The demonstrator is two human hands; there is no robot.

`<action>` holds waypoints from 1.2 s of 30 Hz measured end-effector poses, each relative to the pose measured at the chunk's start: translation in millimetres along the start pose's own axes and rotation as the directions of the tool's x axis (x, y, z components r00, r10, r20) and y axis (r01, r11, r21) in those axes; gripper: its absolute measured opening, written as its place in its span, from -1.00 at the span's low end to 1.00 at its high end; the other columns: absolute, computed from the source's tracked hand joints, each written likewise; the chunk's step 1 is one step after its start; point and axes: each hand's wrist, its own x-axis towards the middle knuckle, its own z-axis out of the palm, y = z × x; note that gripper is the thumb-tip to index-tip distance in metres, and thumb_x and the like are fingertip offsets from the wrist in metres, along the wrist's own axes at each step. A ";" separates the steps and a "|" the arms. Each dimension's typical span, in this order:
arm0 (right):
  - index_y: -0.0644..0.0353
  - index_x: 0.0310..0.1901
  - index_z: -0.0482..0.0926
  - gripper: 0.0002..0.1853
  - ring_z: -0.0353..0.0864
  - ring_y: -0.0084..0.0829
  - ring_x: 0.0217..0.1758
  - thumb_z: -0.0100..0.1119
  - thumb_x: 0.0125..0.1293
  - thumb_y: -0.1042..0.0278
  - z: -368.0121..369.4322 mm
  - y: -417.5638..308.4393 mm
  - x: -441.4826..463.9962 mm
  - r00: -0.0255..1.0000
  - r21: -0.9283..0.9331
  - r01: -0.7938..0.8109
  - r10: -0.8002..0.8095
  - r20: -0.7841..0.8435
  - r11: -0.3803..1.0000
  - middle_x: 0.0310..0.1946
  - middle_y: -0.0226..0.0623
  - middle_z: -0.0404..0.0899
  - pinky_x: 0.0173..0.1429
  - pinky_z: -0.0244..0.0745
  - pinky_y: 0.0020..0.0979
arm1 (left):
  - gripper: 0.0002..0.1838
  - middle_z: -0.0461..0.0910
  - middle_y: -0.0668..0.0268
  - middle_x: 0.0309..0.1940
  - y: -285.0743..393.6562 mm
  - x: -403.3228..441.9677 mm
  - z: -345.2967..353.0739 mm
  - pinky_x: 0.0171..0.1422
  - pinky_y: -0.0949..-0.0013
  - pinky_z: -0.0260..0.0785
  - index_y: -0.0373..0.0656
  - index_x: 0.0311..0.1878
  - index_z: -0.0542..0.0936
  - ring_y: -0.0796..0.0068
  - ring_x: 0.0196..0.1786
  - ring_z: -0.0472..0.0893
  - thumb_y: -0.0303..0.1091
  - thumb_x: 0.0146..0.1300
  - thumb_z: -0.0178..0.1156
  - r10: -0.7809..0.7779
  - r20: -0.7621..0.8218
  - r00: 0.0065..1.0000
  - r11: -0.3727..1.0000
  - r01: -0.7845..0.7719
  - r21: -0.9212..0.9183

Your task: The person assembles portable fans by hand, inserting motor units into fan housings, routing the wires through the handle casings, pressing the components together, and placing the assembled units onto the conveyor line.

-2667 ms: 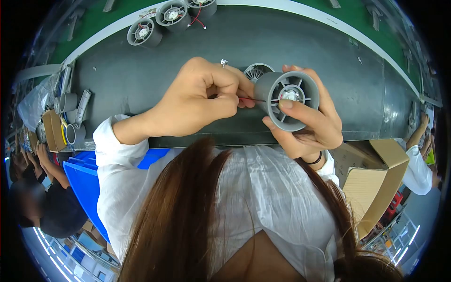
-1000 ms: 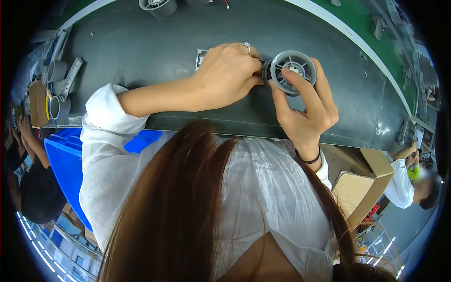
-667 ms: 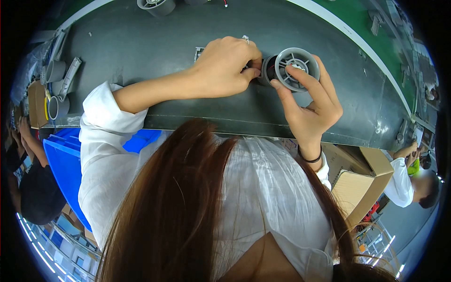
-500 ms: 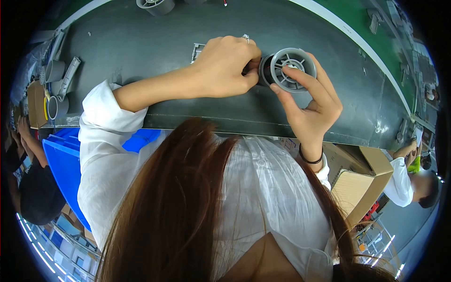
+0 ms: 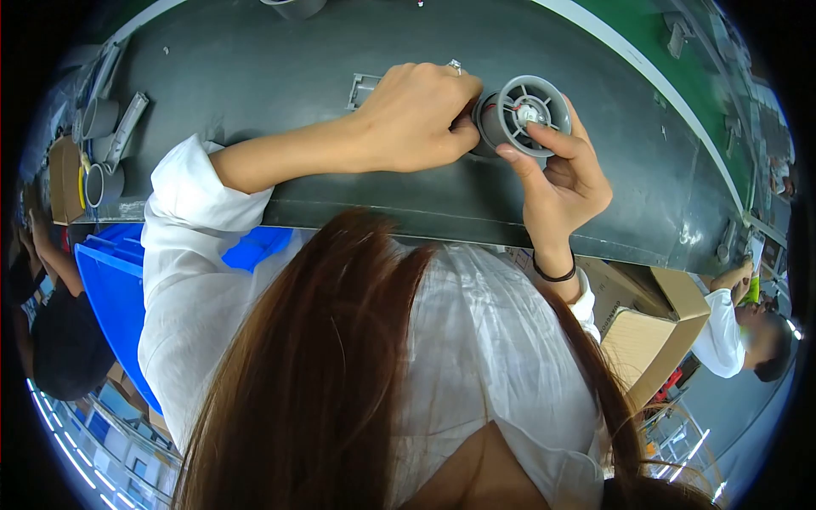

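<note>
A grey round fan housing [image 5: 529, 113] with spokes and a pale hub faces up toward me, tilted. My right hand [image 5: 571, 174] grips its near right side, thumb at the lower rim and a finger over the spokes. A bit of red wire shows inside the housing. My left hand [image 5: 418, 117], with a ring on one finger, is closed at the left end of the housing. What its fingertips pinch is hidden behind the hand. Partly covered by that hand, a grey frame-like part [image 5: 363, 90] lies on the dark table [image 5: 272, 93].
Grey rings [image 5: 104, 185] and a long grey part [image 5: 129, 127] lie at the table's left end. Another grey round part [image 5: 294, 7] is cut by the top edge. A blue bin [image 5: 110, 280] and an open cardboard box [image 5: 650, 331] stand below. People are at both sides.
The housing has risen slightly and turned in my hands, so its pale hub now shows more clearly. Both hands shifted a little with it.
</note>
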 end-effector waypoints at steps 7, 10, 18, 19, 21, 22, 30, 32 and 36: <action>0.33 -0.30 0.67 -0.65 0.62 -0.15 0.07 0.53 -0.22 0.61 -9.5 5.9 -13.8 0.996 -0.121 -0.005 0.016 0.093 0.993 0.05 0.16 0.54 0.14 0.52 -0.30 | -0.83 0.54 0.07 -0.55 -2.4 -2.9 3.7 -0.39 0.07 0.37 -0.30 -0.41 0.54 0.00 -0.50 0.53 -0.45 -0.12 0.11 0.061 0.002 0.998 0.994 -0.061 0.095; 0.33 -0.33 0.68 -0.67 0.62 -0.14 0.07 0.55 -0.23 0.56 -6.8 2.4 -14.5 0.994 -0.171 0.062 -0.046 0.099 0.983 0.07 0.16 0.53 0.14 0.53 -0.30 | -0.82 0.53 0.08 -0.56 -4.2 -4.1 4.9 -0.43 0.05 0.37 -0.30 -0.44 0.54 -0.01 -0.52 0.52 -0.47 -0.19 0.08 0.086 -0.010 0.996 0.989 -0.084 0.123; 0.34 -0.41 0.66 -0.68 0.66 -0.09 0.00 0.59 -0.26 0.48 -5.1 13.5 -5.8 0.968 -0.185 0.238 -0.217 0.129 0.953 0.06 0.18 0.53 0.04 0.58 -0.32 | -0.73 0.53 0.06 -0.57 -1.2 -6.1 5.2 -0.40 0.05 0.42 -0.31 -0.39 0.61 -0.02 -0.50 0.54 -0.47 -0.23 0.04 0.070 -0.037 0.997 0.984 -0.063 0.168; 0.34 -0.42 0.66 -0.68 0.67 -0.11 -0.03 0.59 -0.26 0.47 -4.9 13.8 -5.4 0.965 -0.207 0.246 -0.221 0.140 0.947 0.04 0.18 0.54 0.00 0.59 -0.34 | -0.73 0.53 0.06 -0.58 -2.9 -5.5 5.5 -0.40 0.06 0.42 -0.30 -0.39 0.61 -0.02 -0.50 0.54 -0.46 -0.23 0.04 0.068 -0.037 0.997 0.985 -0.061 0.161; 0.34 -0.44 0.65 -0.68 0.70 -0.14 -0.09 0.59 -0.26 0.44 -4.4 13.8 -5.0 0.960 -0.251 0.263 -0.227 0.161 0.932 0.01 0.18 0.57 -0.07 0.61 -0.37 | -0.73 0.53 0.06 -0.58 -4.0 -5.0 5.2 -0.39 0.06 0.43 -0.29 -0.40 0.62 -0.02 -0.50 0.54 -0.46 -0.22 0.03 0.056 -0.027 0.998 0.987 -0.051 0.153; 0.34 -0.45 0.65 -0.69 0.70 -0.15 -0.11 0.59 -0.25 0.43 -4.5 13.0 -4.0 0.958 -0.260 0.270 -0.232 0.170 0.927 -0.01 0.18 0.58 -0.10 0.61 -0.38 | -0.74 0.53 0.06 -0.59 -3.7 -4.2 4.0 -0.38 0.06 0.43 -0.29 -0.41 0.62 -0.02 -0.50 0.54 -0.45 -0.22 0.03 0.045 -0.017 0.999 0.988 -0.042 0.151; 0.32 -0.50 0.65 -0.70 0.73 -0.21 -0.25 0.59 -0.27 0.38 -7.2 7.2 -2.3 0.950 -0.337 0.298 -0.242 0.198 0.893 -0.06 0.16 0.61 -0.22 0.61 -0.46 | -0.79 0.52 0.11 -0.61 -1.6 -0.9 -7.5 -0.44 0.07 0.38 -0.23 -0.45 0.61 0.04 -0.53 0.53 -0.44 -0.20 0.03 0.015 0.091 0.996 0.980 -0.033 0.199; 0.31 -0.50 0.65 -0.69 0.73 -0.23 -0.26 0.59 -0.28 0.37 -10.0 7.0 -1.7 0.950 -0.333 0.295 -0.237 0.206 0.895 -0.06 0.15 0.61 -0.23 0.61 -0.46 | -0.80 0.52 0.14 -0.62 -1.7 -2.0 -7.6 -0.46 0.07 0.37 -0.21 -0.46 0.59 0.07 -0.54 0.53 -0.44 -0.20 0.05 0.067 0.080 0.995 0.966 -0.084 0.243; 0.32 -0.48 0.66 -0.67 0.73 -0.23 -0.24 0.60 -0.30 0.35 -15.7 10.9 -1.1 0.949 -0.296 0.285 -0.226 0.219 0.912 -0.06 0.14 0.61 -0.23 0.62 -0.47 | -0.81 0.50 0.19 -0.64 -3.3 -6.5 -1.5 -0.48 0.08 0.36 -0.18 -0.41 0.58 0.10 -0.54 0.54 -0.43 -0.18 0.09 0.213 -0.047 0.976 0.934 -0.189 0.303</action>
